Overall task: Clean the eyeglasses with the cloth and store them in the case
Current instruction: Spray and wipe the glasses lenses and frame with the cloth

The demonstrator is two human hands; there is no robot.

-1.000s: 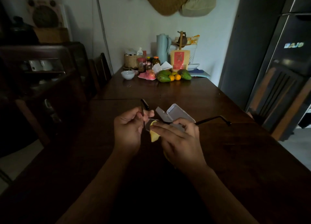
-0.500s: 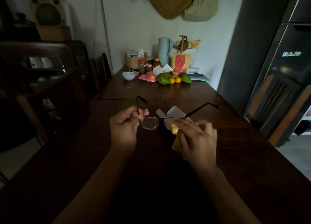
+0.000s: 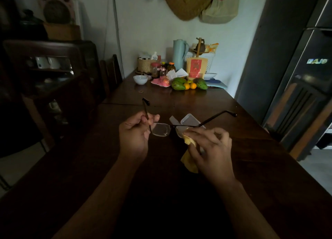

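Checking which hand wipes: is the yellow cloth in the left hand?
No, the right hand holds the crumpled yellow cloth on a lens of the thin black-framed eyeglasses; the left hand grips their temple arm.

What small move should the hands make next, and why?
Probably rub the yellow cloth over the lens that the right hand pinches through it, while the left hand grips the eyeglasses near the hinge. The case lies open behind them, but with cloth on lens, storing seems too early.
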